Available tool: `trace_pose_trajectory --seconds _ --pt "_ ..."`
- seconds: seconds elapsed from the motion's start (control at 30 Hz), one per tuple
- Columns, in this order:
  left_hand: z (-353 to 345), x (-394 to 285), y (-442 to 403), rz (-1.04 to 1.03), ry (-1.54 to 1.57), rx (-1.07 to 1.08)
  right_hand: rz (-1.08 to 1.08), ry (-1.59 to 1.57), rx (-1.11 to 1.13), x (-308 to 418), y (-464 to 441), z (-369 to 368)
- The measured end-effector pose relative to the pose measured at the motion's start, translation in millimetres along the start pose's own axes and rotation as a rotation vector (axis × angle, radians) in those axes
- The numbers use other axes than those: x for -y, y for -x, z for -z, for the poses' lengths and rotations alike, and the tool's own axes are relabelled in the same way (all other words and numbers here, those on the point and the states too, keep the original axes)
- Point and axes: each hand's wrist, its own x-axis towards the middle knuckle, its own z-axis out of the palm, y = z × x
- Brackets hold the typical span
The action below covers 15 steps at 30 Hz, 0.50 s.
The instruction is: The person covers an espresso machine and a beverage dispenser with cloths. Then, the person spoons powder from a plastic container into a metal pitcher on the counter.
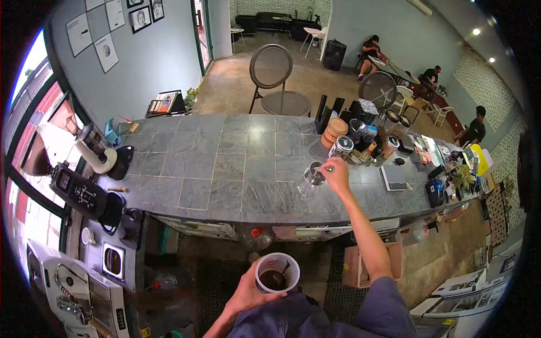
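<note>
My left hand is wrapped round a white tub close to my body. Dark brown contents and a dark utensil show inside the tub. My right hand is stretched out over the tiled counter, its fingers pinched at the rim of a clear glass. Whether those fingers hold the glass or something small above it is hard to tell. Just behind the hand stands a jar with a patterned lid, beside stacked wooden lids.
Coffee grinders stand at the left, above an espresso machine. A scale and more jars are on the counter's right side. Chairs are beyond it. Several people sit or stand at the far right. A wooden box is below the counter.
</note>
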Motion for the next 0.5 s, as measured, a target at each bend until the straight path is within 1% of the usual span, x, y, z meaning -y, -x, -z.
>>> trace_pose_trajectory --seconds 0.07,0.13,0.17,0.2,0.27,0.3,0.37,0.4,0.47,0.5 --pt "5 1 -28 -0.004 -0.028 0.02 0.005 0.018 -0.035 -7 -5 -7" --pt "15 -1 -58 -0.006 -0.063 0.052 0.154 0.065 -0.046 -10 -6 -8" --pt "18 -3 -74 -0.02 -0.058 0.061 0.167 0.105 0.021 -6 -2 -4" --pt "20 -4 -89 -0.036 -0.048 0.065 0.163 0.12 0.02 -5 4 0" --pt "29 -10 -121 -0.042 -0.022 0.095 0.22 0.068 0.144 -5 7 5" --pt "33 -11 -134 -0.046 -0.043 0.114 0.221 0.072 0.146 -5 3 7" --pt "38 -16 -159 -0.011 -0.067 0.15 0.114 -0.05 0.193 -1 6 16" --pt "39 -20 -172 0.019 -0.076 0.17 0.098 -0.054 0.201 0 8 20" --pt "36 -22 -191 -0.018 -0.14 0.126 0.179 0.108 0.326 2 1 28" --pt "35 -24 -200 -0.009 -0.147 0.133 0.167 0.102 0.326 7 -1 31"
